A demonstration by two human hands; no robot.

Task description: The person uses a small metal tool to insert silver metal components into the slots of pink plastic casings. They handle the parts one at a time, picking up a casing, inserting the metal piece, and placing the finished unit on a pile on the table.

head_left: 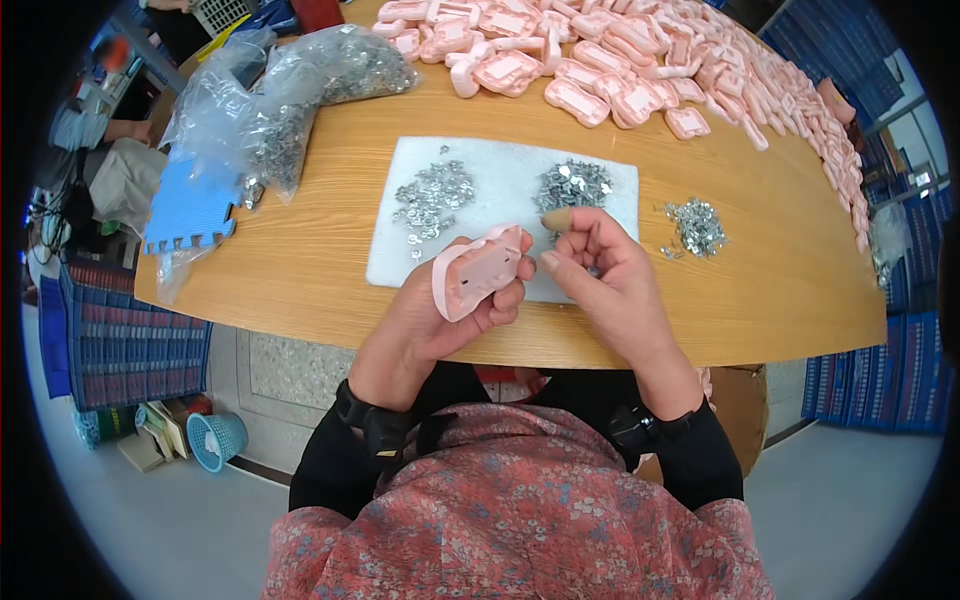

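A pale pink plastic housing (484, 274), shallow and rounded at its ends, is gripped in my left hand (425, 305). Its hollow inner side faces up, with small dark slots in its floor. To the right of it is my right hand (615, 285), thumb and forefinger apart, the other fingers curled. A brownish cover sits on the forefinger's tip. Nothing shows between thumb and forefinger; the palm is hidden. Below both hands lies a white foam sheet (500, 160) bearing a loose spread of small metal pieces (437, 195) and a denser metal pile (575, 185).
Another small metal heap (698, 226) lies on the wooden table (790, 280) at right. Many pink housings (610, 60) cover the table's far side. Clear bags of metal parts (290, 110) and a blue foam mat (190, 205) are at left. Blue crates (135, 335) stand beyond.
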